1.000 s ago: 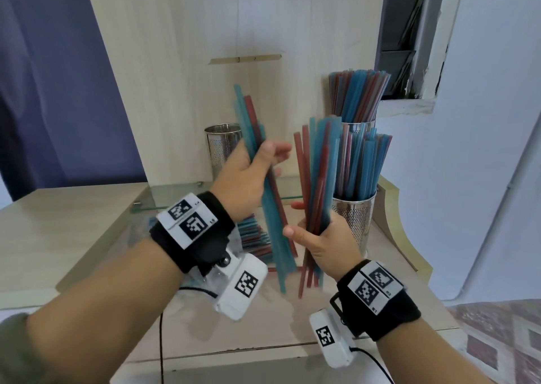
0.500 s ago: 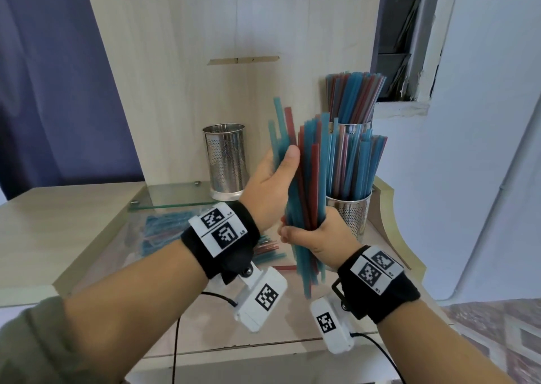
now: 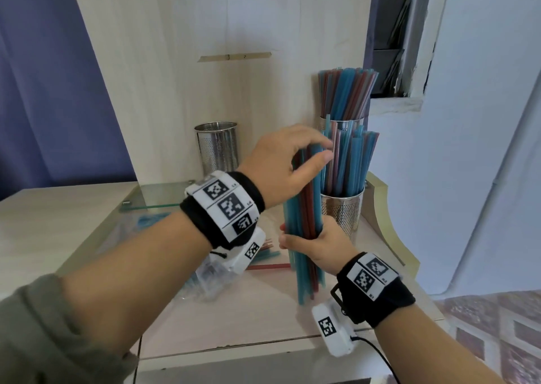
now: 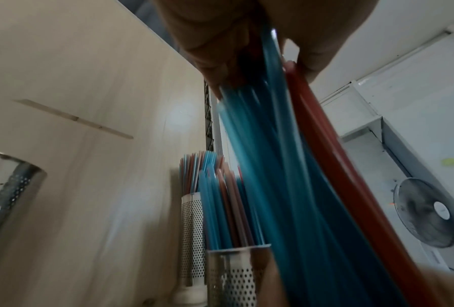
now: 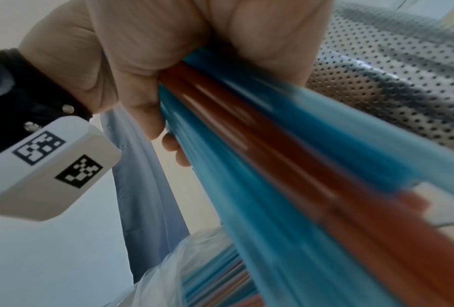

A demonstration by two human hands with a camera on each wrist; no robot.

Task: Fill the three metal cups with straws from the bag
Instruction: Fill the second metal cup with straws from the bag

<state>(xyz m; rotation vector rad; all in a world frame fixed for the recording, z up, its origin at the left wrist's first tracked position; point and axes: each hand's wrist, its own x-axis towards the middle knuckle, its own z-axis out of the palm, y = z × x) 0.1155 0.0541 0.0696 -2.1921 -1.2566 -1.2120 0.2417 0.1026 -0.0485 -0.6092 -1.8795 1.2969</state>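
A bundle of blue and red straws (image 3: 304,208) stands upright just left of the near metal cup (image 3: 344,212). My right hand (image 3: 295,237) grips the bundle low down, seen close in the right wrist view (image 5: 152,83). My left hand (image 3: 325,151) cups the bundle's top ends, with fingers and thumb curled round them (image 4: 260,62). The near cup and the far metal cup (image 3: 342,120) both hold several straws. The third metal cup (image 3: 218,149) stands empty at the back left. The clear plastic bag (image 3: 210,275) lies on the counter under my left wrist, with straws inside.
Loose straws (image 3: 269,266) lie on the counter beside the bag. A wooden panel (image 3: 205,76) rises behind the cups, with a glass shelf (image 3: 158,196) at its foot. A curved wooden edge (image 3: 386,225) bounds the counter on the right. A fan (image 4: 428,211) stands farther right.
My left hand brought its straws over to the right hand's bundle and joined them. It then slid up to the top ends, and the bundle sank lower.
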